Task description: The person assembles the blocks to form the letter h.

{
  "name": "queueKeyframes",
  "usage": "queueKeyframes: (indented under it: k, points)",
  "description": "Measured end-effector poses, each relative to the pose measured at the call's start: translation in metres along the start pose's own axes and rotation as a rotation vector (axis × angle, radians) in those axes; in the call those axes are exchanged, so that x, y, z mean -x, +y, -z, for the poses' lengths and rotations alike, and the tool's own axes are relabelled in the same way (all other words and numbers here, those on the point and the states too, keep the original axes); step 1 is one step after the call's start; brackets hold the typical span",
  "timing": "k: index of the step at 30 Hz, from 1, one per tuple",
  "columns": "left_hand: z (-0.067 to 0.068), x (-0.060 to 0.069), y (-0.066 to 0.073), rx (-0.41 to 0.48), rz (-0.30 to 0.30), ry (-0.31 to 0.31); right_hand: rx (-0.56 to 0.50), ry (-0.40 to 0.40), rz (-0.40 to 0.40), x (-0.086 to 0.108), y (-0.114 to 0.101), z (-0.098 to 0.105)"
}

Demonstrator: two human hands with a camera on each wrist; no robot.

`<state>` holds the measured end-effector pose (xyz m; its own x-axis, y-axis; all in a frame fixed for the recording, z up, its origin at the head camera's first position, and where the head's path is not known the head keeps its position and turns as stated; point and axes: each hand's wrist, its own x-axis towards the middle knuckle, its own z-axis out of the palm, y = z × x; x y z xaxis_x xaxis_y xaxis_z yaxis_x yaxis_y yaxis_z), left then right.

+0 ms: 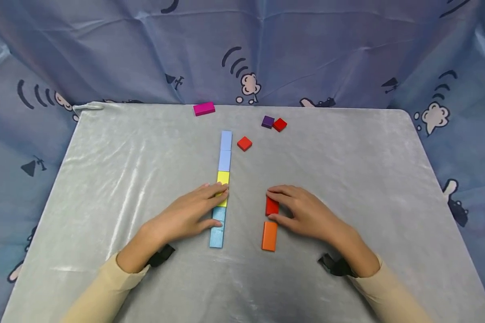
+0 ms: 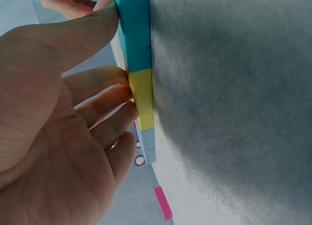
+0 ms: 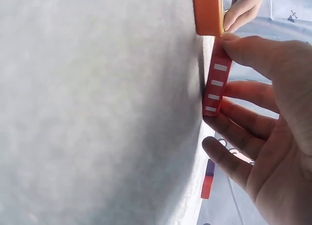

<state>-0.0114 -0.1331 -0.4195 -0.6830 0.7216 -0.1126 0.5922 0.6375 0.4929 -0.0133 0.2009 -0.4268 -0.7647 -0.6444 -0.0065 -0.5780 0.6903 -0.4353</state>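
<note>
My left hand (image 1: 186,213) rests on a straight row of flat blocks, its fingertips on a yellow block (image 1: 223,176) and its thumb on a turquoise block (image 1: 216,237). Two pale blue blocks (image 1: 225,160) form the far part of that row. Across from it, my right hand (image 1: 307,214) pinches a red block (image 1: 272,207) between thumb and fingers at its two ends. White rectangles mark the side of this red block in the right wrist view. Just nearer me lies an orange block (image 1: 269,237), in line with the red one.
Beyond the row lies a small red block (image 1: 244,143). Farther back, a purple block (image 1: 268,121) touches another red block (image 1: 280,124). A magenta block (image 1: 204,109) is at the far table edge. Blue patterned cloth (image 1: 307,54) hangs around the silvery table cover (image 1: 368,179).
</note>
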Motion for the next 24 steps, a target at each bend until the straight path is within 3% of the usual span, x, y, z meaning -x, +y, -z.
queueKeyframes:
  k: [16,24]
  points:
    - [0.0,0.0,0.001,0.018,-0.012,0.016,0.033,0.071,0.058,0.01,-0.005,-0.008]
    - [0.001,0.0,0.001,0.006,-0.021,0.015,0.03,0.066,0.038,0.018,-0.011,-0.009]
